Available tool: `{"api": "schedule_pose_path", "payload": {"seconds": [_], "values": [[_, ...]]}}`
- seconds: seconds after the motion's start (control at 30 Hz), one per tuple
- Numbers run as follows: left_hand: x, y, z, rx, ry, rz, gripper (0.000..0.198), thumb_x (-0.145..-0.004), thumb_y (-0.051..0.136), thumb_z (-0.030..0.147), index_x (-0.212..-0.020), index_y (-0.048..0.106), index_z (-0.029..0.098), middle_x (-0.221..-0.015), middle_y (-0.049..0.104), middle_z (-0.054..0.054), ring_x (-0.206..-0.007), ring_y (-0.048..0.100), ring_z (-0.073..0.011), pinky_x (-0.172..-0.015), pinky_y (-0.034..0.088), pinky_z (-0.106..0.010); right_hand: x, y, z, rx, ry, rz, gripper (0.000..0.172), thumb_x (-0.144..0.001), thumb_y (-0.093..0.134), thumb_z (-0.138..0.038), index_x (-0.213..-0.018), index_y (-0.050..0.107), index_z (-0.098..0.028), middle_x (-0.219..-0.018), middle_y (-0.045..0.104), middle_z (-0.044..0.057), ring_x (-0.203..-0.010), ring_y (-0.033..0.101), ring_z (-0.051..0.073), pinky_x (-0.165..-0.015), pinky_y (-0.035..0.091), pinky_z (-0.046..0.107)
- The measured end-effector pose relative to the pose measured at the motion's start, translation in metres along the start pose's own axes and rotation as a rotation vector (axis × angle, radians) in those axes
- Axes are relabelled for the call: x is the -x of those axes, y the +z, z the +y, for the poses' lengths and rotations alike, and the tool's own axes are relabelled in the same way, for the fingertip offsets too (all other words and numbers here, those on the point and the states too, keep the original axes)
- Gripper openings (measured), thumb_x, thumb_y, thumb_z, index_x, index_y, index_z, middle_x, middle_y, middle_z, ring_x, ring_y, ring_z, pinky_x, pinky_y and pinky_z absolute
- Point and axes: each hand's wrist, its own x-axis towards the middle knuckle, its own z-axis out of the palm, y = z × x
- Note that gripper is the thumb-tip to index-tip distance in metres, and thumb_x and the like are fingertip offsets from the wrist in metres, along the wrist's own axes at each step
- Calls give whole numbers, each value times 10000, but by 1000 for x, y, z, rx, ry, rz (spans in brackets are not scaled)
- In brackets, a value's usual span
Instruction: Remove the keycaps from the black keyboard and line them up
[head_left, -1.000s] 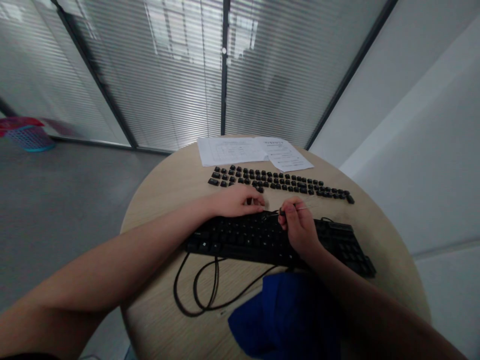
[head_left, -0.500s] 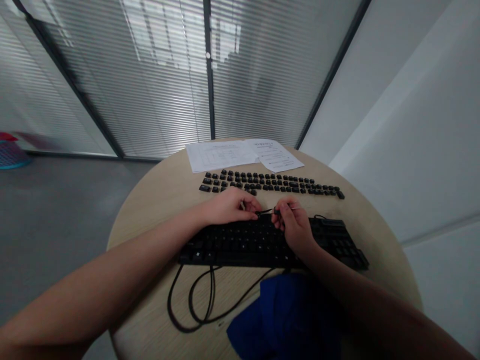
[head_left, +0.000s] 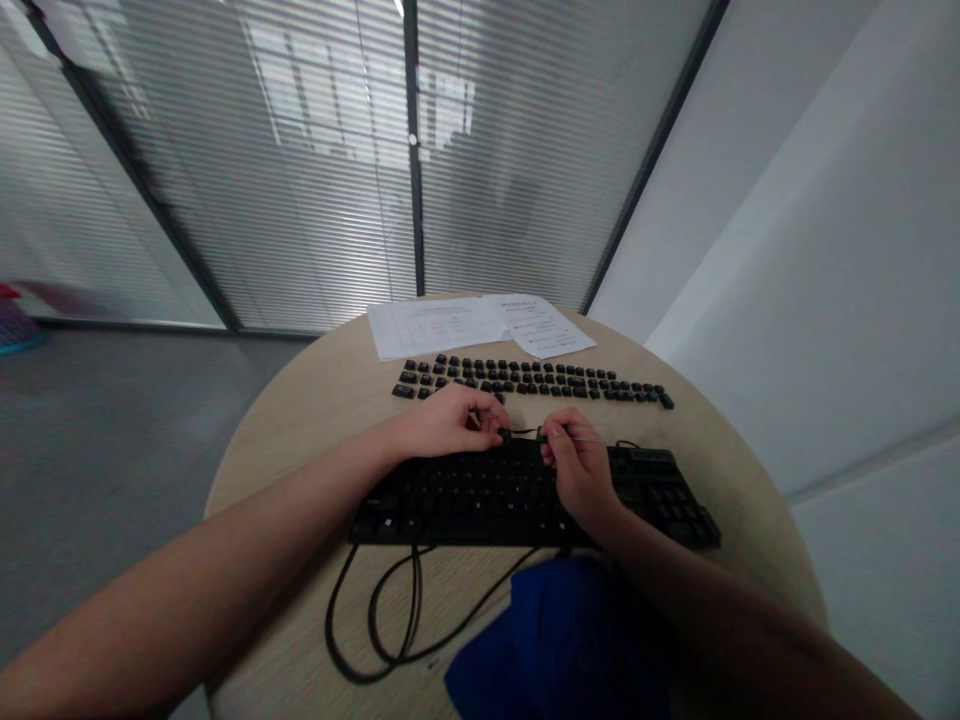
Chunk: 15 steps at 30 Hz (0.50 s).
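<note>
Over the back edge of a black keyboard (head_left: 480, 495), my left hand (head_left: 454, 420) is closed, its thumb and fingers pinching a small black keycap (head_left: 505, 436). My right hand (head_left: 579, 462) is closed around a thin wire tool (head_left: 529, 431) that looks like a keycap puller. Its slim dark and pale prongs reach across to the keycap, and fine wire ends stick out to the right of the fist. Whether the prongs grip the keycap is too small to tell. Behind the hands, loose black keycaps (head_left: 536, 378) lie in rows on the round wooden table (head_left: 277, 440).
Printed papers (head_left: 442, 325) lie at the table's far side. A black cable (head_left: 375, 600) loops in front of the keyboard, beside a blue cloth (head_left: 555, 640). Glass panels with blinds (head_left: 315, 200) and a white wall (head_left: 847, 250) stand close. A basket (head_left: 16, 325) sits on the floor, far left.
The whole view has shifted slightly, with the table lower and a little further left. Both hands keep their grips, and the keycap now shows more clearly at the left fingertips.
</note>
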Motion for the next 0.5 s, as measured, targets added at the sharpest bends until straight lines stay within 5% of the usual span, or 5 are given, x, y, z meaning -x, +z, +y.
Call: {"api": "schedule_pose_path", "payload": {"seconds": [0.23, 0.5], "values": [[1, -15, -14, -311, 1, 116, 163, -883, 605, 309, -944, 672, 174, -806, 691, -12, -702, 633, -128, -646, 502, -257, -22, 4, 9, -349, 287, 251, 239, -855, 612, -442, -776, 521, -237, -519, 474, -91, -408, 422, 92, -377, 300, 191], [-27, -10, -5, -601, 104, -52, 103, -780, 629, 180, -877, 660, 198, -870, 695, -31, -850, 642, -201, -820, 496, -333, -46, -7, -1, -604, 327, 429, 194, -785, 628, -394, -774, 513, -238, -461, 446, -109, -362, 382, 84, -341, 262, 186]]}}
